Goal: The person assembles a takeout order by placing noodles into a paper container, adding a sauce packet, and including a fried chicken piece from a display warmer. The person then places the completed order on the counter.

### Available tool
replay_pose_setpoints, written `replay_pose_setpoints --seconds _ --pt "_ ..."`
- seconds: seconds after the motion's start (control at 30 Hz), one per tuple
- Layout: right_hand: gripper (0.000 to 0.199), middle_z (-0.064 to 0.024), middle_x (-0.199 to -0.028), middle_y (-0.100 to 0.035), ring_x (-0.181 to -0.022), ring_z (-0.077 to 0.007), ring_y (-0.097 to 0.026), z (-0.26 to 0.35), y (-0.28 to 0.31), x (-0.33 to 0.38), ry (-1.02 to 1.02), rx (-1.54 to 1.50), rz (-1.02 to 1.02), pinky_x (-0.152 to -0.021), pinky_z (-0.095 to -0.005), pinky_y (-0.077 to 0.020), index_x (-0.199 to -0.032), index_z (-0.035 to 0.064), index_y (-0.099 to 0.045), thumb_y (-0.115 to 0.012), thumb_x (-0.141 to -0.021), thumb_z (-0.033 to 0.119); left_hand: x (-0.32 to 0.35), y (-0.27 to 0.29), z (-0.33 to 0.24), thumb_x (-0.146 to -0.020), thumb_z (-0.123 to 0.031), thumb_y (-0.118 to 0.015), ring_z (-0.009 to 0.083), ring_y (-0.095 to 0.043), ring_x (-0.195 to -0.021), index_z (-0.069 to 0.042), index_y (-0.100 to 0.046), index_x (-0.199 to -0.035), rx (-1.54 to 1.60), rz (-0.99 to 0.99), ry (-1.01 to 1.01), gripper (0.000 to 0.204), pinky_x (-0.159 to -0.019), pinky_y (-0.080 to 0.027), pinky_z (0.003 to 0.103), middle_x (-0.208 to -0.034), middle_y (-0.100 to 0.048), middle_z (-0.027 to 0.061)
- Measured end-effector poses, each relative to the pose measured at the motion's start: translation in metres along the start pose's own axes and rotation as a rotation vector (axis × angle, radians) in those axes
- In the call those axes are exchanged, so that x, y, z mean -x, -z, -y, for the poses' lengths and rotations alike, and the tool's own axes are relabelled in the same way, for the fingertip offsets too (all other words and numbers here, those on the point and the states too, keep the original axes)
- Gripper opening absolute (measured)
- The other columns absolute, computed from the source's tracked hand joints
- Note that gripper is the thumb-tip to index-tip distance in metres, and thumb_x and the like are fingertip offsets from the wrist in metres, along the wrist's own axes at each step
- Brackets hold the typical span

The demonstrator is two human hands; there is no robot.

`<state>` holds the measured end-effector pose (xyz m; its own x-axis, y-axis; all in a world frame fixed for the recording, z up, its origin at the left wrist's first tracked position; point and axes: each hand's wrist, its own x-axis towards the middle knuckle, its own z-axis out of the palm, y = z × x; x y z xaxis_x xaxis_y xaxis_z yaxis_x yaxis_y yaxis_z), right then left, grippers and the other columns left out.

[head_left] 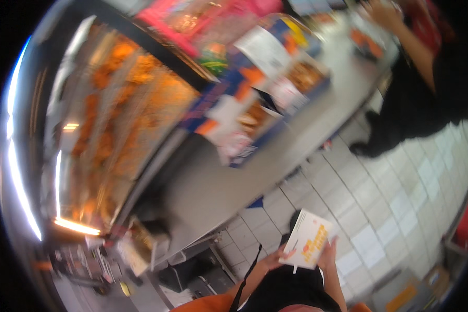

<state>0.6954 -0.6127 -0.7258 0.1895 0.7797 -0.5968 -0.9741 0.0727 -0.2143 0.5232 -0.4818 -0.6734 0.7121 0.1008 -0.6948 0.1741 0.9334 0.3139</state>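
Observation:
Between my two hands is a flat white carton [308, 240] with yellow and orange print, tilted, in front of my dark apron. My left hand [273, 259] grips its lower left edge, the fingertips lying on the face. On the opposite side my right hand [327, 253] holds the lower right edge. A small white tab sticks out at the carton's bottom. Whether the carton is folded flat or made up, I cannot tell. Some fingers are behind it.
A steel counter [213, 195] runs diagonally on the left, bearing open boxes of fried food [254, 119]. Behind it a lit display case [125, 104] holds orange fried food. At the upper right another person [426, 99] in black stands by the counter. White tiles [364, 203] cover the floor.

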Motion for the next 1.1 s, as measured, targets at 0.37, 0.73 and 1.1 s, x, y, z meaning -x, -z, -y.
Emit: replay_pose_setpoints --seconds 0.37,0.73,1.1 --pt "0.076 -0.0131 -0.121 -0.054 -0.108 -0.0251 -0.054 -0.013 -0.272 0.100 -0.617 0.338 0.728 -0.093 -0.0347 -0.0415 -0.131 0.0016 -0.046 -0.053 -0.083 0.060 0.212 -0.087 0.005 -0.057 -0.029 -0.088 0.0279 -0.028 -0.130 -0.005 0.003 -0.145 -0.550 -0.604 -1.126 0.130 -0.110 -0.021 0.036 -0.138 -0.022 0.0193" --pt "0.055 -0.0120 -0.091 -0.066 -0.083 -0.0246 -0.065 -0.258 -0.403 0.185 0.553 1.880 1.700 -0.073 -0.0342 -0.0496 -0.112 0.0092 -0.062 -0.075 -0.071 0.042 0.364 0.028 0.095 -0.091 -0.021 -0.056 0.0185 -0.056 -0.109 -0.005 -0.038 -0.134 0.616 -0.856 -1.427 0.049 -0.093 -0.046 0.033 -0.117 -0.055 0.0096" --pt "0.036 -0.0101 -0.084 -0.063 -0.077 -0.0299 -0.062 -0.483 -0.438 0.234 0.766 1.758 1.777 -0.065 -0.0384 -0.0478 -0.104 0.0092 -0.061 -0.067 -0.081 0.036 0.604 0.116 0.146 -0.084 -0.038 -0.068 0.0187 -0.057 -0.106 -0.003 -0.045 -0.132 0.207 -1.144 -1.252 0.064 -0.088 -0.046 0.030 -0.116 -0.060 0.0102"
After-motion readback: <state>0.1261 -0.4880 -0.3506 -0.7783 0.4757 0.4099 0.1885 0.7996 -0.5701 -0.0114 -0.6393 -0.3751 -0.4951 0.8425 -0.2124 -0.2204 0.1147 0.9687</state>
